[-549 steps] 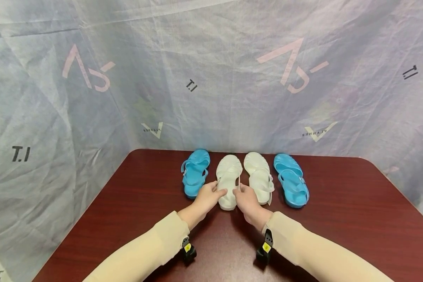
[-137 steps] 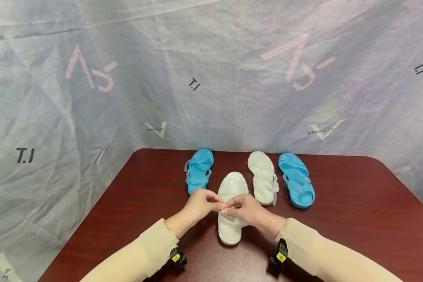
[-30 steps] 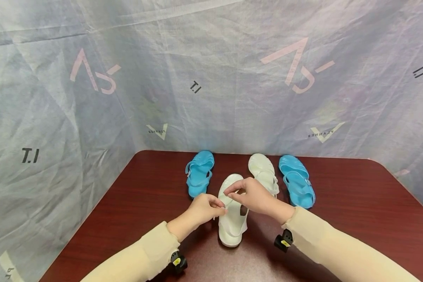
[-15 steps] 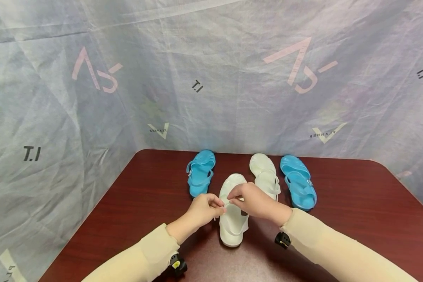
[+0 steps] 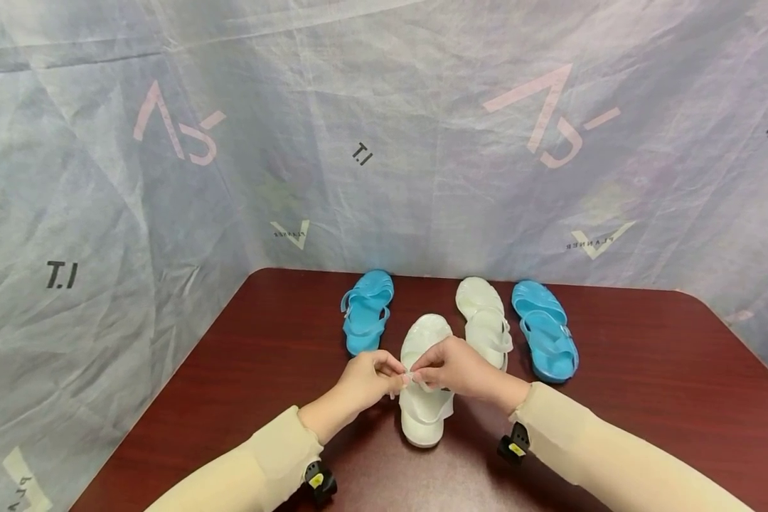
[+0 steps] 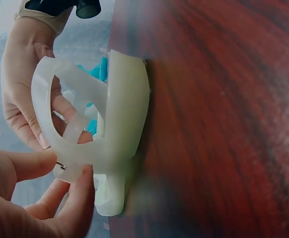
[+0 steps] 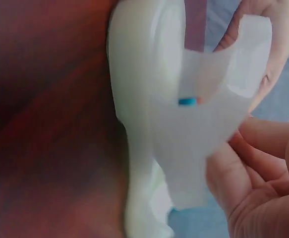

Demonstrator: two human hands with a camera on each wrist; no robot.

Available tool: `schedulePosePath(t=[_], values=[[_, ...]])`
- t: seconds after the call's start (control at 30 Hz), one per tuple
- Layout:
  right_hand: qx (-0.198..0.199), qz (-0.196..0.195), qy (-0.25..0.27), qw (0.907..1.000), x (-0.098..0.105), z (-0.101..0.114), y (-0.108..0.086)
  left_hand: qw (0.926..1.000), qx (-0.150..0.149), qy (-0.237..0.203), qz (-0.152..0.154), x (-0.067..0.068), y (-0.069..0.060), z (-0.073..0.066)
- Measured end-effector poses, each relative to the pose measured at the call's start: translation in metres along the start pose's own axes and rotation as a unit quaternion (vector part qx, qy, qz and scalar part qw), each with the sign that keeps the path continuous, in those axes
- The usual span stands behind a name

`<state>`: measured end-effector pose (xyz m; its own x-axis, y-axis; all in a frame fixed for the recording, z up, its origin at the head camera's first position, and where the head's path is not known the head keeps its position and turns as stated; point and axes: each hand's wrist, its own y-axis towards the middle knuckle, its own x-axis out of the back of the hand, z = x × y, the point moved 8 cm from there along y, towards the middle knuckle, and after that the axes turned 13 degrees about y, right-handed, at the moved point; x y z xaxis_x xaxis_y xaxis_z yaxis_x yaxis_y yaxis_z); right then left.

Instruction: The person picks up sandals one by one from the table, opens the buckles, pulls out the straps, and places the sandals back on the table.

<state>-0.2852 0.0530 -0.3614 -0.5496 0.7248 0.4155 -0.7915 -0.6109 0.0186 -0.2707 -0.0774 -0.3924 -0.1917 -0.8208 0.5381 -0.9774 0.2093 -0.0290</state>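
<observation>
A white jelly sandal (image 5: pixel 424 419) lies sole down on the table, toe away from me, nearer than the other shoes. My left hand (image 5: pixel 368 380) pinches its strap at the small metal buckle (image 6: pixel 61 165), on the sandal's left side. Thumb and fingers of my right hand (image 5: pixel 461 370) meet the left fingertips over the sandal and pinch the ankle strap (image 5: pixel 412 375). The right wrist view shows the translucent heel strap (image 7: pixel 189 134) standing up from the sole, with the right fingers (image 7: pixel 228 173) behind it. The right fingertips' exact hold is partly hidden.
Behind stand a blue sandal (image 5: pixel 363 316) at left, a second white sandal (image 5: pixel 483 320) and another blue sandal (image 5: pixel 546 334) at right. The dark red table (image 5: pixel 243 370) meets a printed grey cloth (image 5: pixel 422 178) at its back edge.
Since the oldest frame, the left white sandal has come nearer to me. Over the last second my right hand has lowered toward the left fingertips at the buckle; the left hand has barely moved.
</observation>
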Motion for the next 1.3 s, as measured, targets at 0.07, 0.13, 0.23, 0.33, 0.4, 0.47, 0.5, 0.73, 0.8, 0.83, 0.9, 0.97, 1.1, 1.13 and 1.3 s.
schedulePosePath(t=[0.07,0.13,0.23,0.33,0.4,0.47,0.5,0.73,0.8,0.83,0.9,0.97,1.1,1.13,1.3], values=[[-0.037,-0.005,0.074,0.9966,-0.002,-0.011,-0.001,1.0,-0.003,-0.008,0.004,-0.001,0.0,0.001],[-0.058,-0.01,0.132,0.9895,-0.005,-0.019,-0.002,0.9999,-0.007,-0.013,0.006,-0.002,-0.001,0.002],[-0.073,-0.021,0.18,0.9808,-0.007,-0.026,-0.002,0.9999,-0.01,-0.011,0.008,-0.002,0.0,0.002],[-0.076,-0.03,0.198,0.9768,-0.008,-0.027,-0.002,0.9999,-0.008,-0.007,0.007,-0.001,0.002,0.002],[-0.081,-0.034,0.204,0.975,-0.008,-0.028,-0.002,0.9999,-0.005,-0.008,0.007,-0.001,0.003,0.002],[-0.089,-0.035,0.211,0.9728,-0.008,-0.03,-0.002,0.9999,-0.002,-0.011,0.006,-0.001,0.003,0.003],[-0.094,-0.034,0.214,0.9717,-0.009,-0.03,-0.002,0.9999,-0.001,-0.012,0.005,-0.001,0.003,0.003],[-0.111,-0.039,0.207,0.9713,-0.008,-0.03,-0.001,0.9999,0.004,-0.011,-0.006,0.0,-0.001,0.005],[-0.109,-0.047,0.195,0.9737,-0.007,-0.03,-0.001,0.9999,0.006,-0.011,-0.008,0.001,-0.001,0.005],[-0.107,-0.051,0.187,0.9751,-0.007,-0.03,-0.001,0.9999,0.005,-0.01,-0.009,0.001,-0.002,0.005],[-0.105,-0.056,0.178,0.9767,-0.007,-0.03,-0.002,0.9999,0.003,-0.005,-0.01,0.001,-0.002,0.004],[-0.101,-0.06,0.172,0.978,-0.007,-0.03,-0.003,0.9999,0.002,0.003,-0.012,0.001,-0.002,0.005],[-0.092,-0.067,0.168,0.9793,-0.008,-0.028,-0.005,0.9995,-0.006,0.024,-0.02,0.002,-0.002,0.005],[-0.089,-0.069,0.165,0.9799,-0.008,-0.027,-0.005,0.9993,-0.008,0.029,-0.023,0.002,-0.002,0.005],[-0.077,-0.083,0.145,0.9829,-0.008,-0.024,-0.008,0.9978,-0.008,0.054,-0.036,0.003,0.0,0.004]])
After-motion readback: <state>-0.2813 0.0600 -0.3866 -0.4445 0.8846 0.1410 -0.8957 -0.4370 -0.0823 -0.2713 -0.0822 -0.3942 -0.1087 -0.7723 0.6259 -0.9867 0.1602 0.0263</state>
